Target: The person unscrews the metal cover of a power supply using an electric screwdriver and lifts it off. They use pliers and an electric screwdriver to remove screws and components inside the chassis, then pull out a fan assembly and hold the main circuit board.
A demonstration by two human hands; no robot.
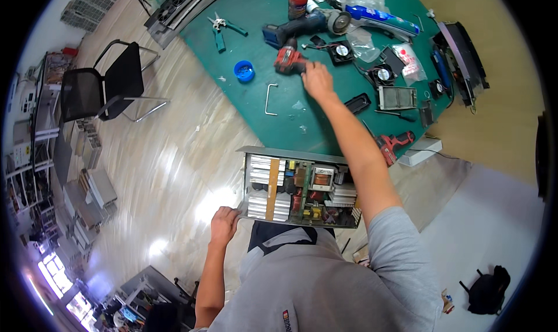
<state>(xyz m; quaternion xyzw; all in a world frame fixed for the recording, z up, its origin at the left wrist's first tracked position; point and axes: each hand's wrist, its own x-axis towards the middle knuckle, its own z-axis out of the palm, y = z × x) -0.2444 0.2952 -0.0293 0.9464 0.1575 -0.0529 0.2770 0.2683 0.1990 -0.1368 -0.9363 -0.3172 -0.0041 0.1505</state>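
Observation:
My left hand (224,221) grips the lower left corner of an open metal power supply chassis (299,188), which shows heat sinks, coils and a circuit board and rests against my body. My right arm stretches out over the green table (273,128). My right hand (317,79) closes on the handle of a red and black cordless screwdriver (288,60) lying there.
On the table lie a blue cordless drill (293,29), green-handled pliers (222,27), a blue cap (244,71), a metal handle (269,99), small fans (340,51), a spray can (297,2) and a second red driver (394,143). A black chair (104,82) stands at the left.

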